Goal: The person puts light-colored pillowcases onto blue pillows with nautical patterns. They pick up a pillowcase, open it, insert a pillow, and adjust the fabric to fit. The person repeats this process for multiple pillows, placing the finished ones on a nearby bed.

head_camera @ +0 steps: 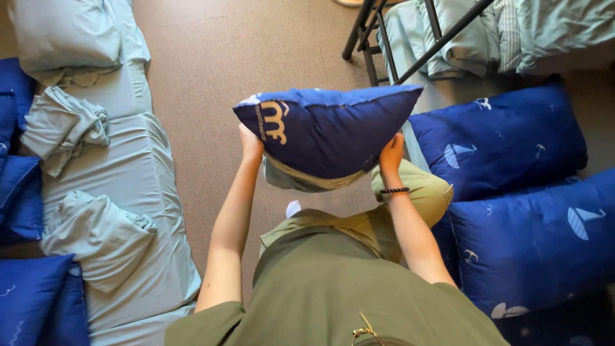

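I see the dark blue pillow (327, 131) held up in front of my chest, its long axis running left to right, a pale inner edge showing beneath. My left hand (250, 144) grips its left end and my right hand (391, 154) its right, fingers closed on it. Light blue folded sheets (122, 192) lie left; more blue pillows (512, 192) are stacked right.
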